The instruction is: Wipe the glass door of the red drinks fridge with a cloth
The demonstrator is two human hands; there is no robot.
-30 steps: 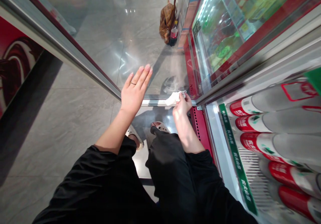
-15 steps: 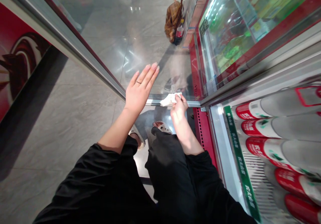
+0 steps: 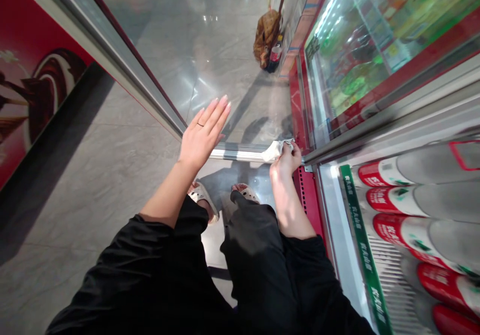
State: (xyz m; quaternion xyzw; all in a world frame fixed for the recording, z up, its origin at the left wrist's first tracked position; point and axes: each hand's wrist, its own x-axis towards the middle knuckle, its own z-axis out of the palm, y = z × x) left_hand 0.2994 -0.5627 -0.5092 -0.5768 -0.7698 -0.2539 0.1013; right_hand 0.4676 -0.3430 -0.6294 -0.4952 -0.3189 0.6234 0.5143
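Note:
A glass door of a drinks fridge stands open in front of me. My left hand is stretched flat against or close to the glass, fingers out, a thin dark ring on one finger; it holds nothing. In my right hand a crumpled white tissue is pinched. That hand is at the lower right corner of the door, with the tissue at the silvery bottom frame. Some of its fingers are hidden by the tissue.
Bottles with red and white labels lie to the right behind a green shelf strip. Beyond the glass, a brown bag and a cola bottle stand on the floor. A red panel is at left.
My right hand has slid right along the bottom frame with the tissue, nearer the hinge corner. My left hand has shifted slightly left, staying flat. The view has moved a little.

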